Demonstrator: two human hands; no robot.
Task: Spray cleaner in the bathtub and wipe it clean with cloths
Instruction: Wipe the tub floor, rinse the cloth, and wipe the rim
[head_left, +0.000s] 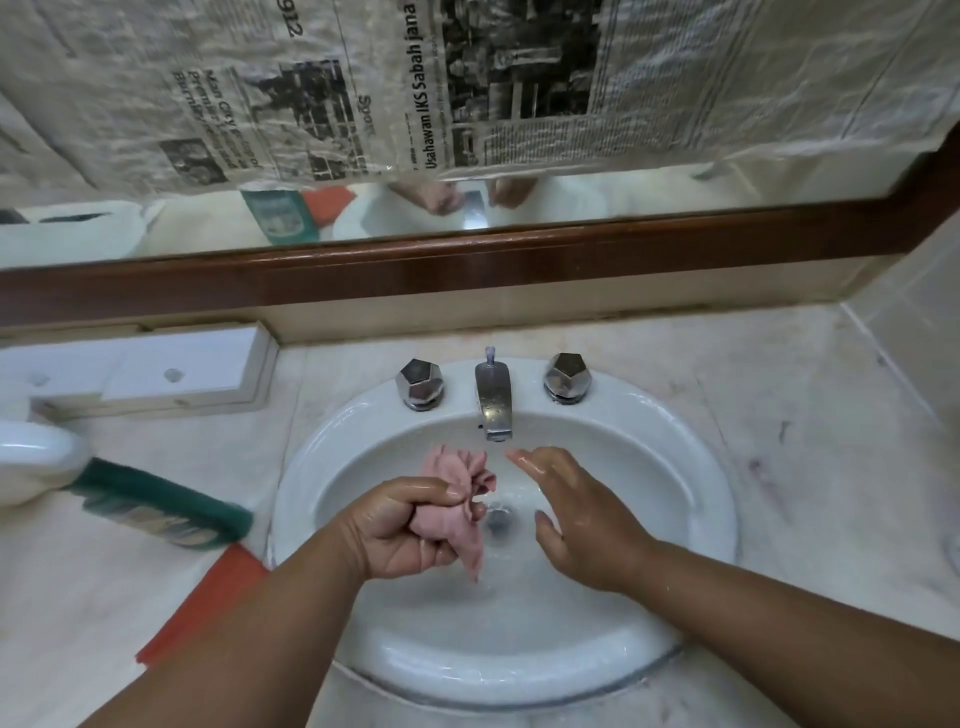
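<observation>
A wet pink cloth (457, 467) is bunched up over the white sink basin (691, 493). My left hand (400, 525) grips the cloth in a fist, with crumpled ends sticking out above and below the fingers. My right hand (576, 514) hovers just to the right of the cloth with wet fingers straight, holding nothing, its fingertips under the chrome spout (493, 405). The drain (500, 521) lies between the two hands. No bathtub or spray bottle is in sight.
Two chrome tap knobs (420, 383) (568, 378) flank the spout. A green scrub brush (156, 504) and an orange cloth (208, 597) lie on the marble counter to the left. A white box (182, 364) sits at the back left. Newspaper covers the wood-framed mirror (467, 270).
</observation>
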